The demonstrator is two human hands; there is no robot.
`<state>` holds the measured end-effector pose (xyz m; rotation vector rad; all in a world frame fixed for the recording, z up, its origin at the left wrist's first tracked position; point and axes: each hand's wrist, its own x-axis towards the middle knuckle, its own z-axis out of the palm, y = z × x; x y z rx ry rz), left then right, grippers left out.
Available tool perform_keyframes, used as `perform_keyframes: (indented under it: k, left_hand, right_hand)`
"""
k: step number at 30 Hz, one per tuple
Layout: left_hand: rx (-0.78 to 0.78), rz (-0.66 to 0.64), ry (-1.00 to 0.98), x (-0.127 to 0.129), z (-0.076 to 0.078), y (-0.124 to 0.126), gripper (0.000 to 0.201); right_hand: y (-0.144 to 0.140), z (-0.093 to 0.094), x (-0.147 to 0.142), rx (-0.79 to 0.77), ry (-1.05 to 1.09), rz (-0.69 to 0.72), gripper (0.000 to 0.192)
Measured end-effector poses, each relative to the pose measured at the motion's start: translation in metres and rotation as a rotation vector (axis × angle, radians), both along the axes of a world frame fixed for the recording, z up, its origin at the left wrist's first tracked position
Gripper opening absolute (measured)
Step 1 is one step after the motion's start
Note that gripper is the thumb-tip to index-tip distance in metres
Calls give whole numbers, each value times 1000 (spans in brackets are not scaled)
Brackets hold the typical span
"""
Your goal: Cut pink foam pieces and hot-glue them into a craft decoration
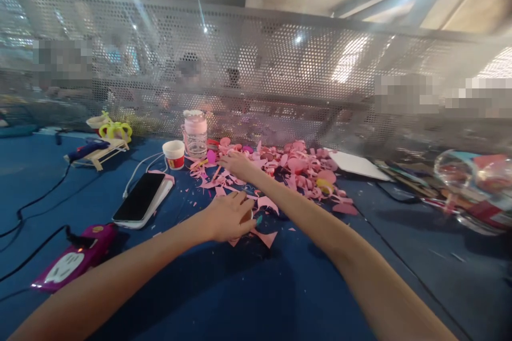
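A heap of pink paper scraps (296,165), with strips, discs and curls, lies along the foot of the perforated panel. My right hand (239,166) reaches across to the left side of the heap. Its fingers stretch out over the scraps, and nothing shows in their grip. Nearer to me, my left hand (230,217) is curled above the blue tabletop (256,298). Its thumb and fingers close around a small pale-rimmed thing, mostly hidden by the hand. A pointed pink paper offcut (266,237) lies just below those fingers.
A perforated metal panel (248,74) borders the far side. Leftward are a paper cup (175,155), a pink-lidded bottle (196,136), a phone (140,197), a purple power bank (76,261) and a glue gun (88,150) with its cord. A clear plastic jar (476,186) lies at right.
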<state>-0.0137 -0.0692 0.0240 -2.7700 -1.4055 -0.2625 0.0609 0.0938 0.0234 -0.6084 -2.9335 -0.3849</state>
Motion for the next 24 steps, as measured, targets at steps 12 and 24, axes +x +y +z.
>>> perform_keyframes:
  k: [12, 24]
  left_hand:
    - [-19, -30, 30, -2, 2, -1, 36]
    - [-26, -53, 98, -4, -1, 0, 42]
  right_hand:
    - [25, -9, -19, -216, 386, 88, 18]
    - [-39, 36, 97, -755, 1684, -437, 51]
